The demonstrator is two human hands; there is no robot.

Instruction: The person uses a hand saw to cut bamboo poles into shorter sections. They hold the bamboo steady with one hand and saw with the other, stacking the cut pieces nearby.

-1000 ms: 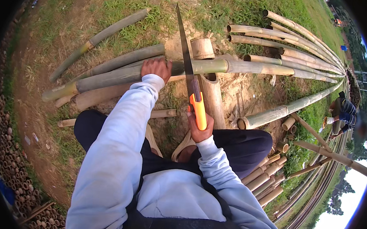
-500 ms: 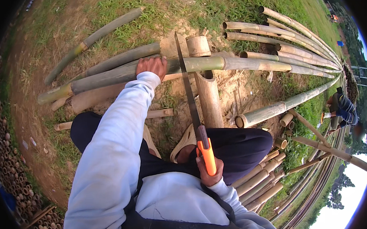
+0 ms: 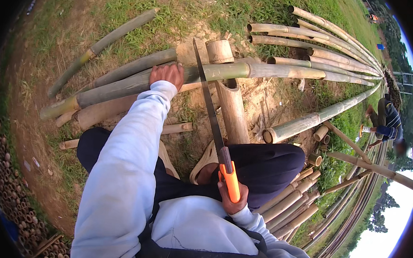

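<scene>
A long green bamboo pole [image 3: 284,71] lies across in front of me, resting over an upright-leaning bamboo piece [image 3: 233,111]. My left hand [image 3: 167,75] is closed over the pole from above, left of the saw. In my right hand [image 3: 234,198] is the orange handle of a hand saw [image 3: 211,113], its long dark blade pointing away from me. The blade crosses the pole just right of my left hand; how deep any cut goes I cannot tell. A short bamboo section [image 3: 220,51] stands right behind the pole.
Several bamboo poles [image 3: 323,39] lie fanned out at the far right, and another pole [image 3: 309,120] lies nearer. Cut pieces [image 3: 291,210] are stacked by my right knee. Loose bamboo lengths [image 3: 106,37] lie at left. Another person [image 3: 388,120] bends down at far right.
The saw has drawn back slightly toward me along the pole, with my right hand lower. My left hand still holds the pole. The whole view has shifted a little.
</scene>
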